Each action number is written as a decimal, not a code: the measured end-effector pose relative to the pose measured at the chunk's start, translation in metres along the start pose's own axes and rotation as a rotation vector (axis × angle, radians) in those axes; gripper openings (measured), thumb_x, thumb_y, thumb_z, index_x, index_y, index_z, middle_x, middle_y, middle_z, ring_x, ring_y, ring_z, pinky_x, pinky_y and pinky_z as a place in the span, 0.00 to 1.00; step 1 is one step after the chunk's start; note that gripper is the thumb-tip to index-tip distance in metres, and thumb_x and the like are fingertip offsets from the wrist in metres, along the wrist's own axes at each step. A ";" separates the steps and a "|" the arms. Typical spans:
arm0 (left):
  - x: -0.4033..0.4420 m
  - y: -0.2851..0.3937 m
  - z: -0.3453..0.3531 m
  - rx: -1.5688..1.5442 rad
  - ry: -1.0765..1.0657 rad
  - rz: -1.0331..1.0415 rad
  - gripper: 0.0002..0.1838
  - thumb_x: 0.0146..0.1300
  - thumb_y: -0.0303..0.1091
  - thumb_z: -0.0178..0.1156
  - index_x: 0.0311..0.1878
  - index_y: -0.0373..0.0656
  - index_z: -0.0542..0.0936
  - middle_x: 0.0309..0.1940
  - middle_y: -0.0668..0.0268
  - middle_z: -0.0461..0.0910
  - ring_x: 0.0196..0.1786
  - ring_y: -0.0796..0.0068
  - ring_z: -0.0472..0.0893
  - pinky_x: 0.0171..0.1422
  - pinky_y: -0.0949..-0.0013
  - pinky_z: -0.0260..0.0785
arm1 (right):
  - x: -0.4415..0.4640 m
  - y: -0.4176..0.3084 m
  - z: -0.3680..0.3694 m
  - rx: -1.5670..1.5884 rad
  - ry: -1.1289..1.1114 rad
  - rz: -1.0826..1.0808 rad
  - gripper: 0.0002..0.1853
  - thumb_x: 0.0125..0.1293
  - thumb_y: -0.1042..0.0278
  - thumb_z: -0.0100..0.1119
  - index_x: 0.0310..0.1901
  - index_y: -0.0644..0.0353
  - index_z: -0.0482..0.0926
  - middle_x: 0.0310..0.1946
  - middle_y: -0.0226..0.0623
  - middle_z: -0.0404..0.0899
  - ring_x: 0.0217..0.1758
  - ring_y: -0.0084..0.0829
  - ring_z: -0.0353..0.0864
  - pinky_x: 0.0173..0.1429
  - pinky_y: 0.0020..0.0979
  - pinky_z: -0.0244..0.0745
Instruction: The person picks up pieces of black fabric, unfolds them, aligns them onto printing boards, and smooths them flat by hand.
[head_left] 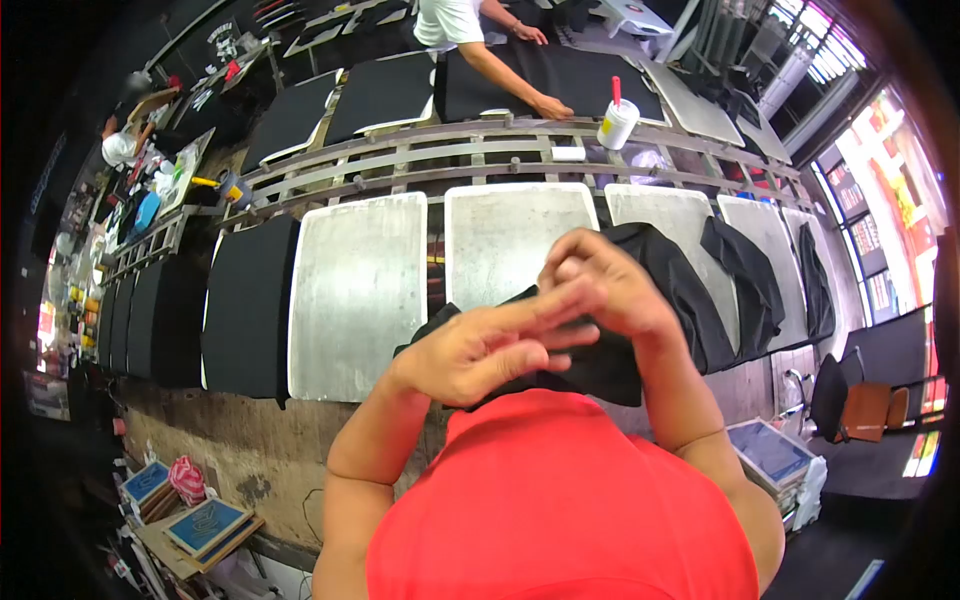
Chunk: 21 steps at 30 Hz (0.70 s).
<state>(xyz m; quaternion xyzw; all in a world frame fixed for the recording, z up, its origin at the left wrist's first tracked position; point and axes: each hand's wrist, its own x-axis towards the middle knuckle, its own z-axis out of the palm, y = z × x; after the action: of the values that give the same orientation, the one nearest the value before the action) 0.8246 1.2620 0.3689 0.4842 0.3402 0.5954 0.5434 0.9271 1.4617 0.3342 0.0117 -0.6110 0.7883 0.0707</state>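
My left hand (480, 350) is raised in front of my chest, with its fingers stretched toward the right and no object showing in it. Close against its fingertips is my right hand (612, 285), its fingers curled in a pinch; what lies between them, if anything, is too small to make out. Under both hands a bunched black cloth (615, 370) hangs near the table edge. Behind them stands a bare pale printing board (520, 225). To the right, a black garment (670, 280) lies draped over another board (660, 208).
Black-covered boards (250, 305) line the left, beside a bare board (355, 290). A rail frame (480, 155) crosses behind, holding a white tub (618, 125). Opposite, a co-worker's hand (552, 107) touches black cloth. Framed screens (207, 527) lie low left, a chair (865, 410) stands right.
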 end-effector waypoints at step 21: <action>0.026 -0.159 -0.061 0.689 0.416 -0.254 0.22 0.63 0.26 0.59 0.61 0.39 0.74 0.60 0.58 0.76 0.62 0.64 0.76 0.63 0.63 0.72 | -0.165 0.234 -0.164 -1.345 0.870 0.817 0.18 0.59 0.62 0.61 0.48 0.62 0.74 0.45 0.48 0.79 0.52 0.50 0.79 0.55 0.43 0.75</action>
<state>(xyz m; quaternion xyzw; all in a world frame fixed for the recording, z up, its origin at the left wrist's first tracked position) 0.8186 1.3227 0.2080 0.4613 0.6787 0.4604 0.3385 1.0719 1.5471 0.0505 -0.5501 -0.8192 0.1623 0.0021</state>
